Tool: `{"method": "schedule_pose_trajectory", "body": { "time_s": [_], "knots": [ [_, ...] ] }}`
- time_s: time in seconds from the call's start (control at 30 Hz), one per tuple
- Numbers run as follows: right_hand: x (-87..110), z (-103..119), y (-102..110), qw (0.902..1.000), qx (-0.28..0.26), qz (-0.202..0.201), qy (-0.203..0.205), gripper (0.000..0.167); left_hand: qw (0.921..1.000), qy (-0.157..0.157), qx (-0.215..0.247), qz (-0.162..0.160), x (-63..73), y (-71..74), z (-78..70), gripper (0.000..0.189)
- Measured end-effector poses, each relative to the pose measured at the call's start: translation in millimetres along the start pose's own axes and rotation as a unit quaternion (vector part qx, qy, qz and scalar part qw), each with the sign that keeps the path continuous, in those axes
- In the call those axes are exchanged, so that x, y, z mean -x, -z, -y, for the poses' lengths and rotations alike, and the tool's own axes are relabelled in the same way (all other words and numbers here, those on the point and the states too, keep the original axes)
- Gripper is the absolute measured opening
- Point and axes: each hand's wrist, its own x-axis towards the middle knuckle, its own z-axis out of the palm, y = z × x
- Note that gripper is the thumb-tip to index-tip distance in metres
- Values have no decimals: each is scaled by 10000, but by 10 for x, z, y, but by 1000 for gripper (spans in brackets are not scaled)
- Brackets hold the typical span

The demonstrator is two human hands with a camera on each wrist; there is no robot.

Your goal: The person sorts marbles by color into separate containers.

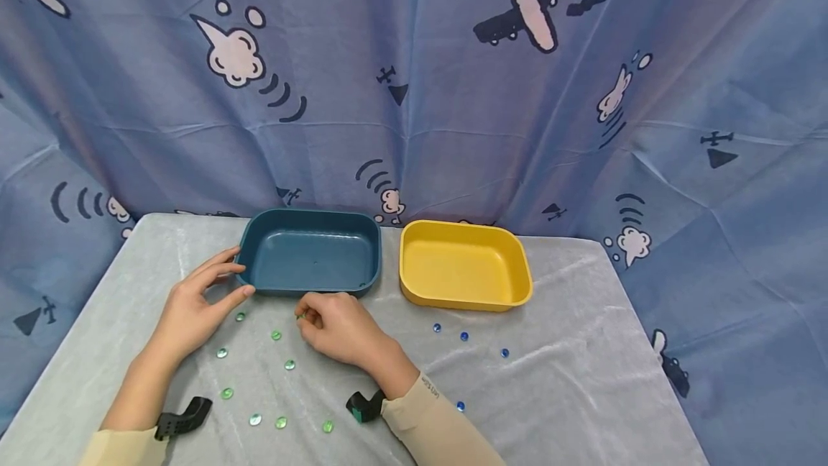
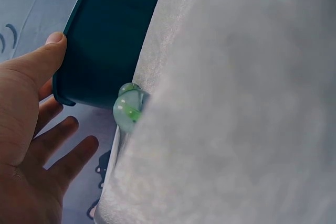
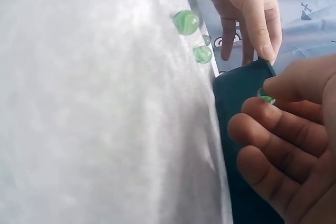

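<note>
My right hand point(image 1: 346, 329) pinches a green marble point(image 3: 266, 97) between thumb and index finger, close to the front wall of a dark teal tub point(image 1: 310, 254). The other fingers curl beneath in the right wrist view. At the tub's left end is my left hand point(image 1: 190, 311), its fingertips touching the rim and its thumb by the front left corner. In the left wrist view its lower fingers are spread and extended. Several green marbles point(image 1: 276, 335) lie scattered on the cloth in front of the tub and between my forearms.
A yellow tub point(image 1: 466, 265) stands right of the teal one. Several blue marbles point(image 1: 464, 336) lie in front of it, one close to my right sleeve point(image 1: 446, 423). Grey cloth covers the table point(image 1: 569, 380), and a blue patterned curtain point(image 1: 440, 92) hangs behind.
</note>
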Motion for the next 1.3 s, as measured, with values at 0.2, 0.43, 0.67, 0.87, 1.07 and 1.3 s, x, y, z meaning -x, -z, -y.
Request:
{"method": "schedule_pose_trajectory", "body": {
  "time_s": [0.2, 0.43, 0.67, 0.87, 1.07, 1.3],
  "knots": [
    [-6, 46, 68, 9992, -111, -239, 286, 9, 9999, 60, -98, -20, 6, 19, 1, 36],
    [-3, 129, 205, 9967, -64, -579, 565, 7, 10000, -27, -57, -38, 3, 19, -4, 36],
    [10, 126, 335, 9931, -236, -935, 671, 7, 10000, -49, -29, -5, 6, 21, -11, 36],
    [26, 56, 441, 9910, -268, -1177, 570, 9, 10000, 66, -31, 49, 8, 19, -3, 37],
    [32, -35, 529, 9879, -393, -1443, 401, 8, 10000, 1, -92, 35, 7, 18, 8, 37],
    [43, -164, 586, 9824, -574, -1776, 107, 8, 10000, 10, -27, 49, 8, 11, -21, 36]
  ]
}}
